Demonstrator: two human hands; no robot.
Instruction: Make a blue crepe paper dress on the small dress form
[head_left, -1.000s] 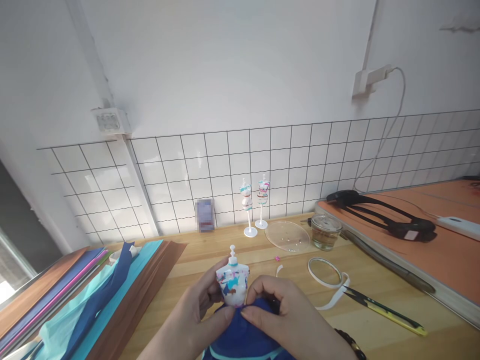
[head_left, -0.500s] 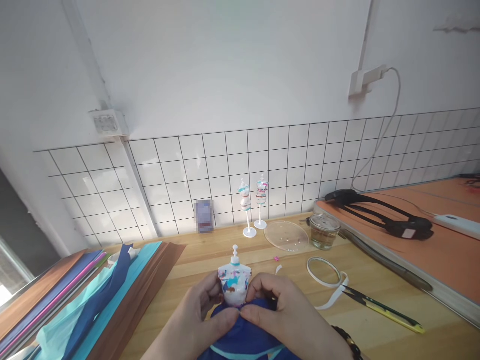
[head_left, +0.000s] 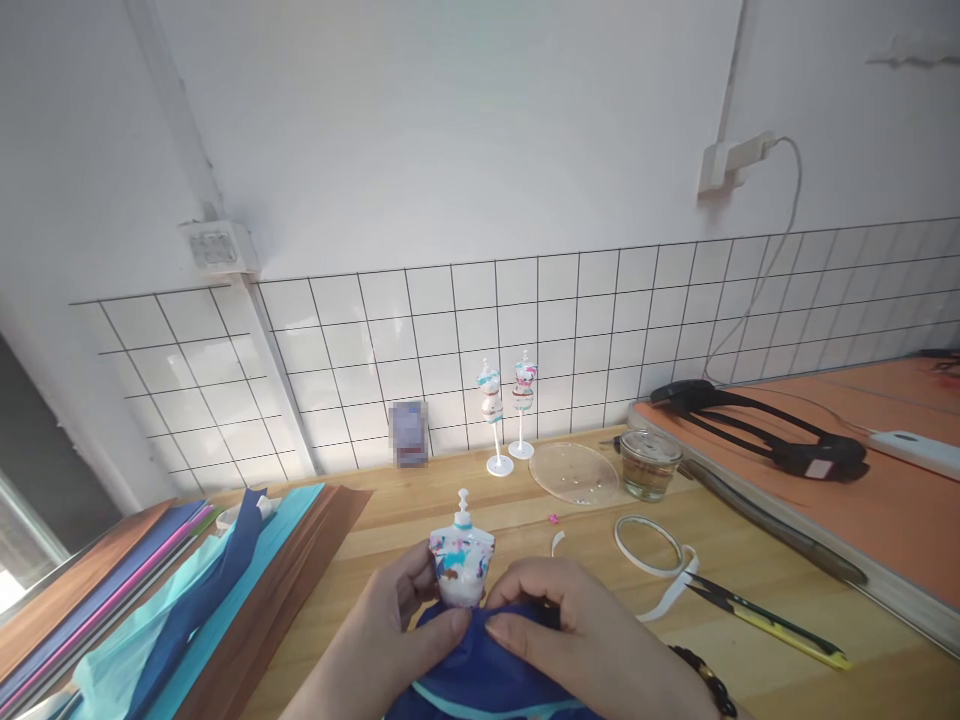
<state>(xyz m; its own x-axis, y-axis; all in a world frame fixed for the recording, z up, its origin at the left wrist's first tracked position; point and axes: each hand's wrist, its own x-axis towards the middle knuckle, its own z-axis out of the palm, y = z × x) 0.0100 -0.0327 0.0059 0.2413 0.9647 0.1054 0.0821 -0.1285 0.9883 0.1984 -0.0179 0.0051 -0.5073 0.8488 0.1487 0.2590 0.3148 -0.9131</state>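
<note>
Bare bench (head_left: 420, 515) lies open just beyond the left hand (head_left: 382, 640) and right hand (head_left: 577, 640), up to the tiled wall. To the left, stacked paper sheets (head_left: 187, 580) block the way. At the back stand 2 small mannequin stands (head_left: 506, 410), with a clear dish (head_left: 574, 472) and glass jar (head_left: 650, 463) beside them. To the right lie a tape ring (head_left: 649, 545) and scissors (head_left: 765, 620), before a raised orange board (head_left: 862, 500).

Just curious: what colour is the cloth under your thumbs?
Dark blue cloth with a light teal stripe, in the head view.
</note>
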